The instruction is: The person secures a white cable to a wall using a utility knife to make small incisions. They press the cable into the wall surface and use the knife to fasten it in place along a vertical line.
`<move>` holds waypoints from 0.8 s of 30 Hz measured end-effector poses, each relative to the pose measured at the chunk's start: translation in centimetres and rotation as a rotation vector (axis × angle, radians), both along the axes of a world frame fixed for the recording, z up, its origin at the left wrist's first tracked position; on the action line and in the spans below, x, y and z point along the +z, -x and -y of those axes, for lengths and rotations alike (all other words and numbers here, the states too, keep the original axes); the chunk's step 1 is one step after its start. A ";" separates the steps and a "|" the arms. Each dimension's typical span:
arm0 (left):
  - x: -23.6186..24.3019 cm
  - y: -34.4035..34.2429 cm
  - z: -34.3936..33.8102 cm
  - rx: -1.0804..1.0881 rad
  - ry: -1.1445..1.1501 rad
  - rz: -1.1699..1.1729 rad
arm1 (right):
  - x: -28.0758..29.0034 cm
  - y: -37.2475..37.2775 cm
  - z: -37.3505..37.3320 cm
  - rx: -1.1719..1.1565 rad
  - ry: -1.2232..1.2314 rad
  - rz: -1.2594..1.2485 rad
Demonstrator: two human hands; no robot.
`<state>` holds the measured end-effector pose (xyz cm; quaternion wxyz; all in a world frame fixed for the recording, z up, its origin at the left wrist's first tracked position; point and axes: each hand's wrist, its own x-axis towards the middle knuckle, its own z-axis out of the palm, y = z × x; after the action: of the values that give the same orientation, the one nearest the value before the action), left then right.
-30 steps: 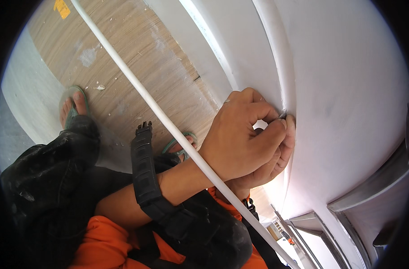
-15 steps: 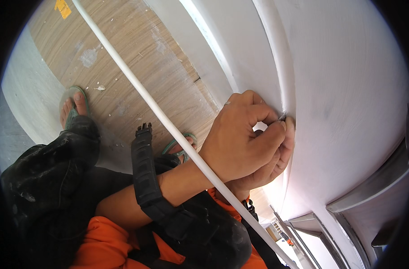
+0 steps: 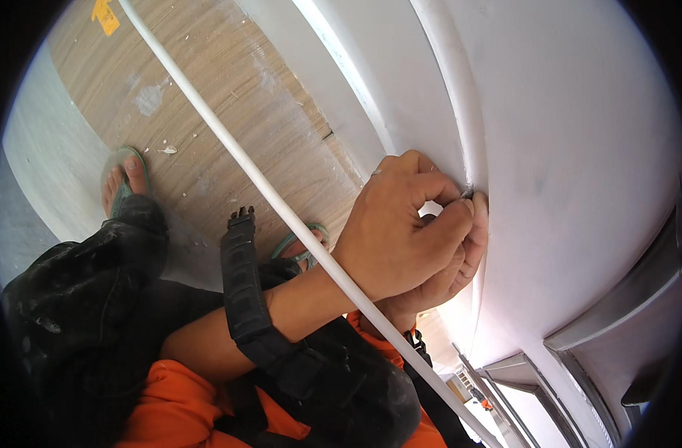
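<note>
My left hand [image 3: 397, 231], with a ring on one finger, is closed in a pinch against a rounded white moulding [image 3: 449, 75] that runs along a pale panel. A small greyish bit [image 3: 467, 193] shows at its thumb and fingertip; what it is I cannot make out. Just behind and below it, my right hand [image 3: 431, 291] is mostly hidden. Its curled fingers press close to the same spot on the moulding, and whatever they hold is out of sight. In front of my left forearm passes a long thin white rod [image 3: 240, 153], running from upper left to lower right.
Below lies a wood-patterned floor [image 3: 206, 134] with white specks and smears. My sandalled feet [image 3: 128, 179] stand on it. A yellow arrow-shaped sticker [image 3: 105, 16] is at the top left. A black strap [image 3: 244, 299] with a buckle hangs by my forearm. Grey metal frames [image 3: 617, 321] stand at right.
Both hands keep their closed hold at nearly the same spot. The view has shifted slightly, so the moulding and hands sit a little further left.
</note>
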<state>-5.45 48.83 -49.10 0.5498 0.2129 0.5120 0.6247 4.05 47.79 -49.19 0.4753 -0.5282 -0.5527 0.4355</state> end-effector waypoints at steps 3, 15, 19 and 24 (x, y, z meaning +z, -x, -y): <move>0.1 0.4 0.1 -0.053 0.036 0.015 | 0.0 -0.2 0.1 0.006 0.013 0.009; 0.0 0.5 0.2 -0.049 0.021 0.005 | -0.1 0.0 -0.1 0.032 0.011 -0.033; 0.0 0.8 0.1 -0.037 0.022 0.029 | 0.1 0.7 -0.3 0.024 -0.012 -0.019; -0.1 0.6 0.0 -0.041 0.014 0.022 | 0.2 0.9 -0.2 -0.011 0.004 -0.005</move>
<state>-6.05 48.83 -49.18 0.5697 0.2127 0.5058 0.6118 3.15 48.01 -49.01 0.4780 -0.5309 -0.5478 0.4354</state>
